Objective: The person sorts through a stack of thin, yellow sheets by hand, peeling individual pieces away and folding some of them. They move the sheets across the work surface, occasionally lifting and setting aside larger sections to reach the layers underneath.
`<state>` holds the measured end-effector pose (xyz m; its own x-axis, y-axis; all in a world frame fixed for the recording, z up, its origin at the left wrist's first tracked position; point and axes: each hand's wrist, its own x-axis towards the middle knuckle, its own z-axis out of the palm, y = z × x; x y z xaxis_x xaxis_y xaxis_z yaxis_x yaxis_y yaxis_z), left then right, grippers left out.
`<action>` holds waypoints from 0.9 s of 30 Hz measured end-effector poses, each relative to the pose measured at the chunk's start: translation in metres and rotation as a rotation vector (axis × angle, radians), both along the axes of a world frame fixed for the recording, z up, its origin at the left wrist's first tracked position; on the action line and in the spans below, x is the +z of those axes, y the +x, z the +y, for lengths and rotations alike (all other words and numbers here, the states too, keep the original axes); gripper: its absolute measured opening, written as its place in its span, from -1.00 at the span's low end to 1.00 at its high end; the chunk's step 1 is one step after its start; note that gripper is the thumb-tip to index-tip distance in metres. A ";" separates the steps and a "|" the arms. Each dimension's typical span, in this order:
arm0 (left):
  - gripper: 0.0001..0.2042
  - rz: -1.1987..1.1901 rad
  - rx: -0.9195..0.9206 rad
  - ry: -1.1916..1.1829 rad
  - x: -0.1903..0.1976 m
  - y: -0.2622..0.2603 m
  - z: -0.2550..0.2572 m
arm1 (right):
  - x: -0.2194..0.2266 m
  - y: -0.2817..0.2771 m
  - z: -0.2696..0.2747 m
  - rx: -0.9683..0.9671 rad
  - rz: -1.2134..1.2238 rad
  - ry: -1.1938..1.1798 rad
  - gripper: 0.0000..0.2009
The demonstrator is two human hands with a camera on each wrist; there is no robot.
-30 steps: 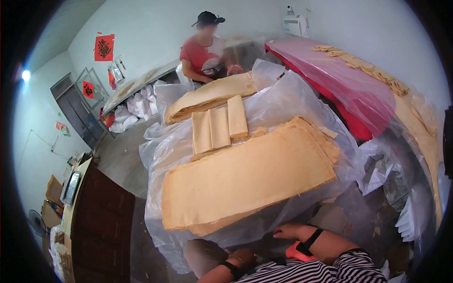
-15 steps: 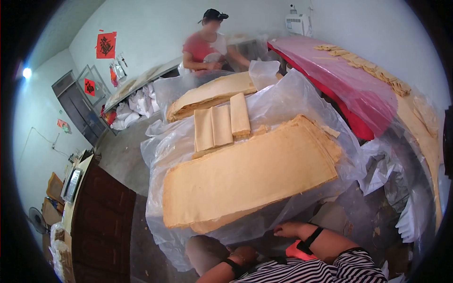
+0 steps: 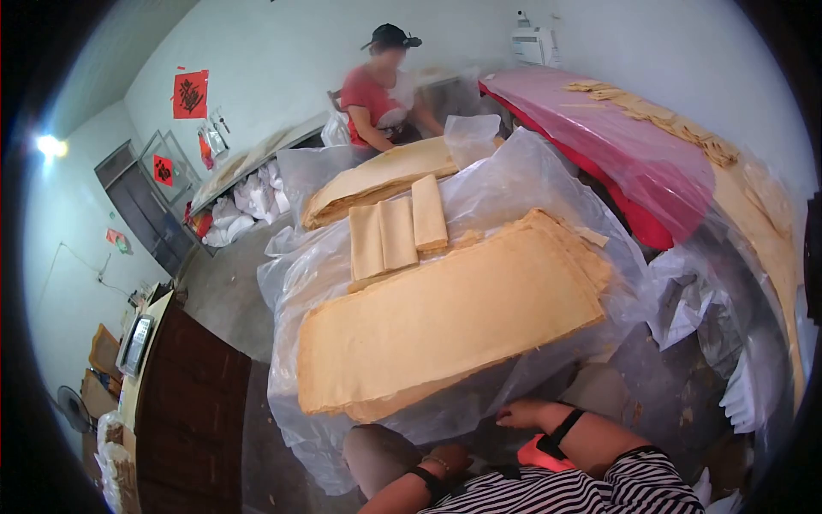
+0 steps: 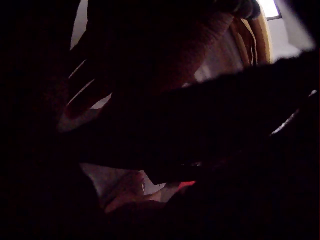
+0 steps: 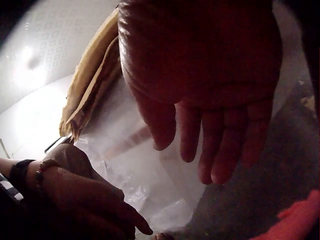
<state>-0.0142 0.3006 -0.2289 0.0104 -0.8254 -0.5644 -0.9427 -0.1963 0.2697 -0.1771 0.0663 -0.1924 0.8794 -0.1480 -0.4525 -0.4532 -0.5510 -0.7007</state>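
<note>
My right hand (image 3: 520,414) hangs just off the near edge of the table, palm showing and fingers loosely extended in the right wrist view, holding nothing. By my knee at the bottom of the head view is my left hand (image 3: 449,458), a beaded bracelet on its wrist; the right wrist view shows its fingers relaxed and holding nothing. The left wrist view is mostly dark. In front of both hands lies a large stack of thin tan sheets (image 3: 454,317). Folded tan sheets (image 3: 383,236) lie behind it, and a second stack (image 3: 377,180) lies farther back.
Clear plastic sheeting (image 3: 300,283) covers the table beneath the stacks. Across it a person in a red top (image 3: 370,103) leans over the far stack. A pink-covered table (image 3: 599,128) with tan strips runs along the right. A dark wooden cabinet (image 3: 188,403) stands at the left.
The person across the table stood more upright half a second ago and now bends forward, arms lowered to the far stack. Both my hands have stayed in place.
</note>
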 end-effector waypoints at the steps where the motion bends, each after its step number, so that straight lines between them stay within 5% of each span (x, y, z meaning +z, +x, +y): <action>1: -0.59 0.007 -0.007 -0.010 0.011 -0.004 -0.001 | -0.009 0.003 -0.001 0.004 0.013 -0.006 -0.57; 4: -0.59 -0.049 -0.042 0.170 0.075 -0.021 -0.017 | -0.008 0.002 -0.002 0.025 0.043 -0.073 -0.57; 11: -0.55 0.054 -0.075 -0.022 -0.003 -0.004 -0.002 | -0.030 0.002 -0.004 0.033 -0.003 -0.154 -0.59; 16: -0.55 0.059 -0.036 0.074 0.012 -0.006 -0.006 | -0.020 0.003 -0.004 0.007 0.043 -0.080 -0.59; 23: -0.56 0.044 -0.066 0.102 -0.017 0.003 -0.002 | -0.007 0.002 -0.001 -0.011 0.108 -0.073 -0.60; 27: -0.56 0.018 -0.084 0.130 0.019 -0.002 -0.007 | -0.050 0.007 -0.002 0.024 0.053 -0.075 -0.59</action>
